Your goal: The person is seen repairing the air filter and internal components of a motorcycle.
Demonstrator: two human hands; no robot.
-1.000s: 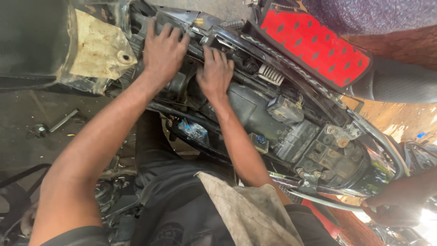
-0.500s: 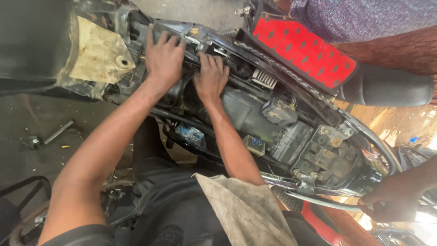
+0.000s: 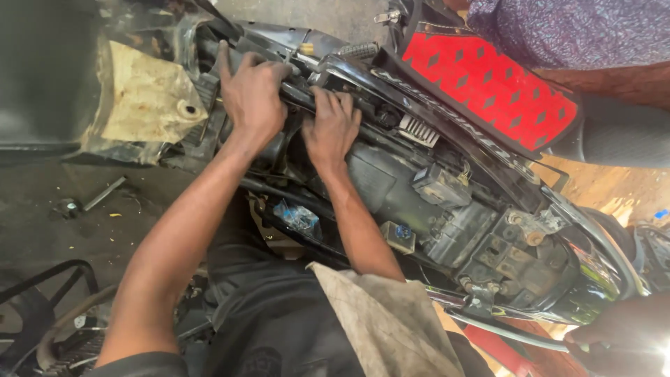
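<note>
A grimy workshop floor [image 3: 63, 230] lies left of the fingers, a loose metal rod [image 3: 105, 193] on it. The left hand [image 3: 252, 98] curls its fingers over the motorcycle frame rail [image 3: 307, 98]; the right hand [image 3: 331, 132] presses beside it, fingers spread flat. Tight, greasy metal there could pinch or slip. Further right, the raised red seat underside [image 3: 488, 84], propped by another person, might drop.

Dark, oil-stained concrete floor [image 3: 42, 230]. A metal rod [image 3: 105, 193] and a small round part [image 3: 68, 207] are seen lying on it, near each other.
</note>
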